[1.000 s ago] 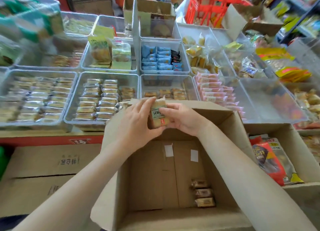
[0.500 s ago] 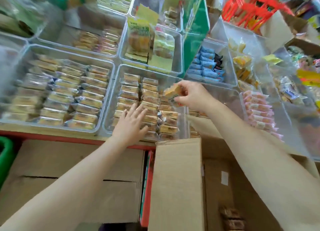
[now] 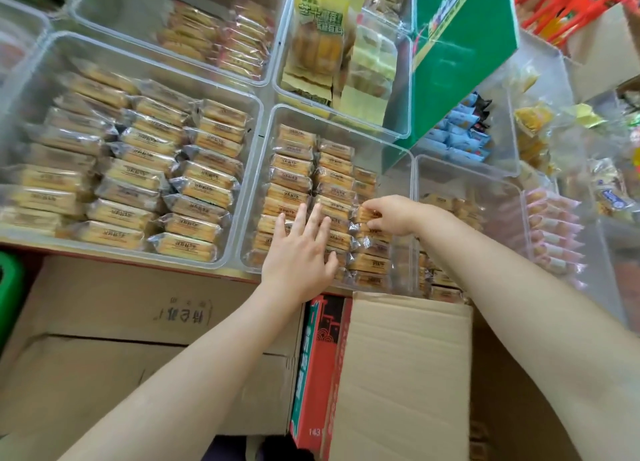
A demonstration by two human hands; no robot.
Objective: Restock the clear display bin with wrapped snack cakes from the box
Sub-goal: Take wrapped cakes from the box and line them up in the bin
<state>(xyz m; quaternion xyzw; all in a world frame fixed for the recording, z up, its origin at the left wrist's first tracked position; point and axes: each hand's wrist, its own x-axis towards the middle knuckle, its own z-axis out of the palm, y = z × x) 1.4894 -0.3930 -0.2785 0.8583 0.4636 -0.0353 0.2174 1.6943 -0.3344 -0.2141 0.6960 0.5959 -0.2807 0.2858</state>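
Pinching a clear-wrapped golden snack cake with right hand, left hand spread, flattening rows in the clear plastic display bin; possibly toppling the stack.

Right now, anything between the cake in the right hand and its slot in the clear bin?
Nothing visible. The right hand pinches the snack cake already over the clear bin's right column. The left hand lies flat on the middle rows, beside that path.

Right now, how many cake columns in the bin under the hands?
3: left column, middle column under the left hand, short right column where the right hand pinches a cake. Hands hide some.
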